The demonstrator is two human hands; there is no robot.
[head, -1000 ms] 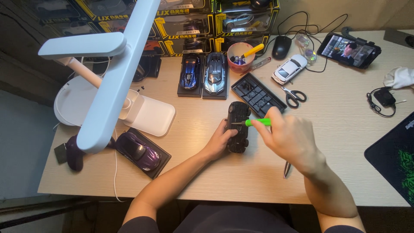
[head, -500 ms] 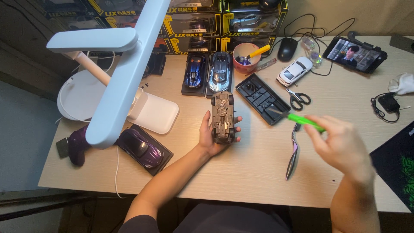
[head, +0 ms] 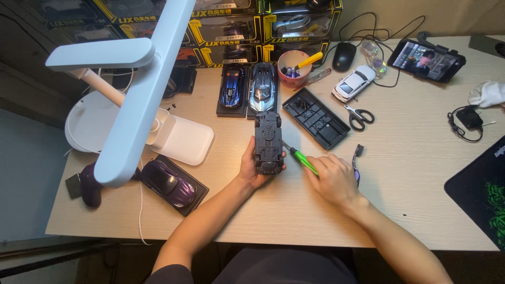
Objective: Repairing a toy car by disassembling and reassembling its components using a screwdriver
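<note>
The left hand [head: 252,169] grips an upturned dark model car [head: 268,143]; right hand [head: 332,180] grips a green screwdriver [head: 301,157], tip touching the car

Right hand [head: 334,181] brought screwdriver [head: 301,156] to car [head: 268,143]

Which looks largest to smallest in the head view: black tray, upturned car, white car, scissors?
1. Black tray
2. Upturned car in the left hand; it is raised toward the camera, so its lead over the rest may be inflated.
3. White car
4. Scissors, close to the white car.
</note>
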